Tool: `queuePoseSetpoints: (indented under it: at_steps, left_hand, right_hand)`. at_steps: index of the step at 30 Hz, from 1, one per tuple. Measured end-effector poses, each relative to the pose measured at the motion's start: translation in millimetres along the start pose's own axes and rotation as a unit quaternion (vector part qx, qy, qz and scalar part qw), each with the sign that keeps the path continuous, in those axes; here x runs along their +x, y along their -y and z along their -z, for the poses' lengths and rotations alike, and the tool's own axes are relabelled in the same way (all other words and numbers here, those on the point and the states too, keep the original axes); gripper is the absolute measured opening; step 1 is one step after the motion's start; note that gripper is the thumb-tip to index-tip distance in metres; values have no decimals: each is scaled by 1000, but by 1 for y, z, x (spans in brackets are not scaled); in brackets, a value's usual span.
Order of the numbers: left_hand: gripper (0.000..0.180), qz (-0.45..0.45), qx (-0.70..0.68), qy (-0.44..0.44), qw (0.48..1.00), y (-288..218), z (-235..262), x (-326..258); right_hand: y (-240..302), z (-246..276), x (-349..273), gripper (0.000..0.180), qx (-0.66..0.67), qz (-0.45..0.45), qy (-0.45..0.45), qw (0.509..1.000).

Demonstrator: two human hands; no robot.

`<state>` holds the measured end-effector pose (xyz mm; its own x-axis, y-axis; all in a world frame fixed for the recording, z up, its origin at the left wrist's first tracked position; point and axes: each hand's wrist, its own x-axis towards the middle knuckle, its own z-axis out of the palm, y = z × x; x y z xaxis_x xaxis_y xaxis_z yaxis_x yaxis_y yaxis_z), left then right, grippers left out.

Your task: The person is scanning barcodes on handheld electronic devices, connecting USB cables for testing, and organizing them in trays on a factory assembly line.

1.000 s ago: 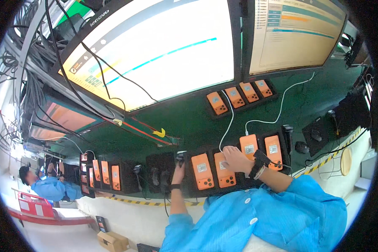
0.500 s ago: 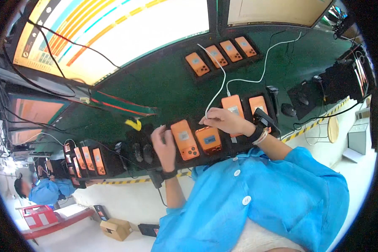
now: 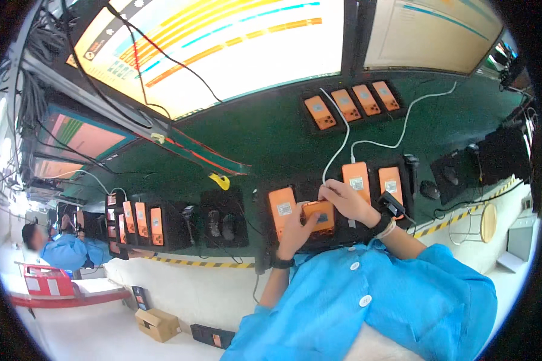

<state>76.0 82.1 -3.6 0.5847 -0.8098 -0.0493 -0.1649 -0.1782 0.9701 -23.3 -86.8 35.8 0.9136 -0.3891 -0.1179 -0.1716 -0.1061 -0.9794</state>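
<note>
An orange phone (image 3: 320,219) with a label on its back lies tilted at the bench's front edge. My left hand (image 3: 296,231) is closed on its left side, with the thumb across the back. A white charging cable (image 3: 345,135) comes down to my right hand (image 3: 347,202), which pinches its end beside the phone's top edge. Whether the plug sits in the phone is hidden by my fingers. Just left lies another orange phone (image 3: 281,207), partly behind my left hand. To the right is an orange phone (image 3: 355,177) with a second white cable (image 3: 376,144) plugged in.
Several orange phones (image 3: 367,99) lie in a tray at the back, below two monitors (image 3: 235,48). Another phone (image 3: 390,183), a scanner (image 3: 411,171) and a mouse (image 3: 429,189) are to the right. A yellow clip (image 3: 220,181) lies left. A co-worker (image 3: 66,246) is far left.
My left hand has moved right from beside the left phone and taken hold of the middle phone. My right hand has brought the cable end to that phone's edge. The view has shifted.
</note>
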Motion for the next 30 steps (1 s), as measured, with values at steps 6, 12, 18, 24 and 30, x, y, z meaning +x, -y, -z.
queuePoseSetpoints:
  at_steps: [6, 12, 18, 24, 30]
  left_hand:
    - [32, -3, 79, -51, 996, -14, 18, 3]
    - [23, 24, 91, -216, 972, 19, 68, 14]
    - [23, 51, 170, -289, 941, 88, 97, 13]
    - [26, 114, 102, -210, 966, 184, 113, -5]
    - [33, 305, -181, -82, 931, 197, 112, 8]
  right_hand:
    - [12, 6, 0, 28, -136, 41, 30, 989]
    - [-17, 16, 40, 26, -147, 111, -11, 983]
    - [-45, 28, 71, 47, -250, 132, -61, 957]
    - [-51, 24, 54, 61, -258, 55, 27, 964]
    - [-57, 28, 54, 57, -249, 98, 12, 964]
